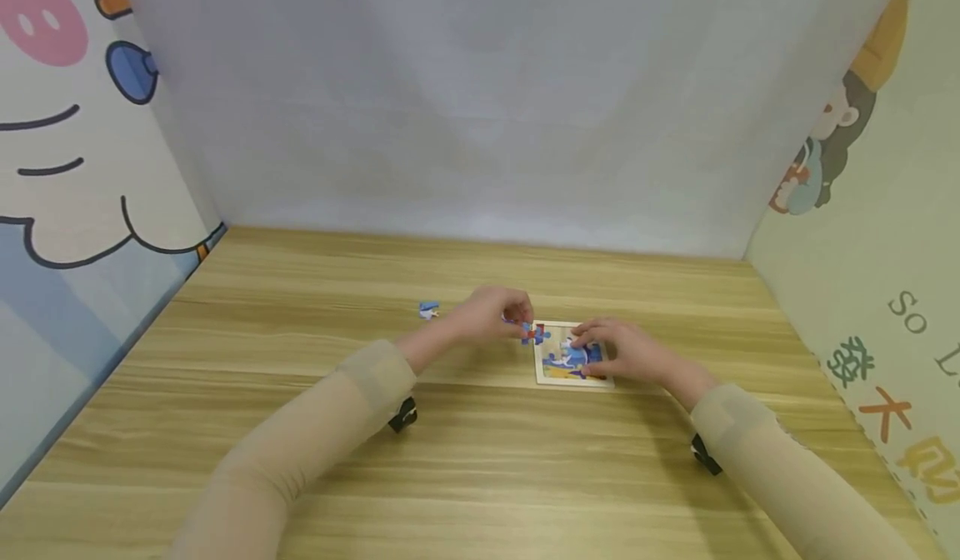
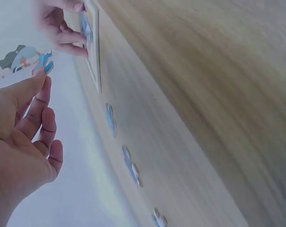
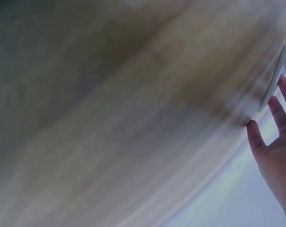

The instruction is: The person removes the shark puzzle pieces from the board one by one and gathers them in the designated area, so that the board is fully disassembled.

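My left hand [image 1: 491, 314] pinches a blue and red jigsaw piece [image 1: 537, 334] between thumb and forefinger, over the left edge of a pale-rimmed puzzle tray [image 1: 573, 385]. Its other fingers are bent, as the left wrist view shows, with the piece [image 2: 44, 65] raised at the fingertips. Inside the tray lie joined pieces [image 1: 570, 360] in blue, white and yellow, partly covered on the right. My right hand [image 1: 630, 352] rests with spread, relaxed fingers on the tray's right side and those pieces. In the right wrist view, its fingers [image 3: 278, 113] lie along the tray's edge.
A loose blue and white piece [image 1: 429, 310] lies on the wooden table [image 1: 480, 477] left of the left hand. The left wrist view shows loose pieces [image 2: 129, 165] in a row beyond the tray. A pale curtain [image 1: 480, 127] hangs behind; printed panels stand at both sides.
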`<state>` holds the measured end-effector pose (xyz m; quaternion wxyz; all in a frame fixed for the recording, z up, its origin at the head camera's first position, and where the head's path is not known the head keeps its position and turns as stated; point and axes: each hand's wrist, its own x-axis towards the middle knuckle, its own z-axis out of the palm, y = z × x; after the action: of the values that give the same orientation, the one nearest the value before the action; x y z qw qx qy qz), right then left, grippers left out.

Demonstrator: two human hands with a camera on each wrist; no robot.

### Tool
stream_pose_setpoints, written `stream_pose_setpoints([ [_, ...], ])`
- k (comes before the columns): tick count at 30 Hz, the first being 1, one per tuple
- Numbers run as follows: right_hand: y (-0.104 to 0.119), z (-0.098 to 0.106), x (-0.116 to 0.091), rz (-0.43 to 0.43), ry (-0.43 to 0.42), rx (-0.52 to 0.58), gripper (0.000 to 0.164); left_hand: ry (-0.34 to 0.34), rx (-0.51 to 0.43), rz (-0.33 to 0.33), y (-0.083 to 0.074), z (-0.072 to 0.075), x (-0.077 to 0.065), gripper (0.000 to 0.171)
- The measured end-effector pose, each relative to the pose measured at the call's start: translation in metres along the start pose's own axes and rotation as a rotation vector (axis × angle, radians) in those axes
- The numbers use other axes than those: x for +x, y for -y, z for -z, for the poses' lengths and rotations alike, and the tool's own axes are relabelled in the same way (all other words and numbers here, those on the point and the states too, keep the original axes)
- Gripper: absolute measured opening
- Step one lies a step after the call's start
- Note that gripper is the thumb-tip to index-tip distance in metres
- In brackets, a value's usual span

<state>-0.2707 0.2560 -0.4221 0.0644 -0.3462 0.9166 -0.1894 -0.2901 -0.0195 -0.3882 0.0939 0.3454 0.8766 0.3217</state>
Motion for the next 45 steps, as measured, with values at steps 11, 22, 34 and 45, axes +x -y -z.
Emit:
stream_pose_setpoints([
  [11, -0.001, -0.001, -0.003, -0.009, -0.010, 0.006, 0.036, -0.032, -0.030, 0.025, 0.013, 0.025, -0.026, 0.011],
  [22, 0.001, 0.002, -0.003, -0.027, 0.001, 0.010, 0.038, -0.063, -0.069, 0.089, 0.042, 0.030, -0.058, 0.010],
  [34, 0.001, 0.000, -0.002, -0.016, 0.010, 0.007, 0.039, -0.051, -0.088, 0.168, 0.082, 0.032, -0.091, 0.010],
  [45, 0.001, 0.001, -0.002, -0.030, 0.022, 0.010, 0.040, -0.029, -0.023, 0.258, 0.101, 0.040, -0.088, 0.010],
])
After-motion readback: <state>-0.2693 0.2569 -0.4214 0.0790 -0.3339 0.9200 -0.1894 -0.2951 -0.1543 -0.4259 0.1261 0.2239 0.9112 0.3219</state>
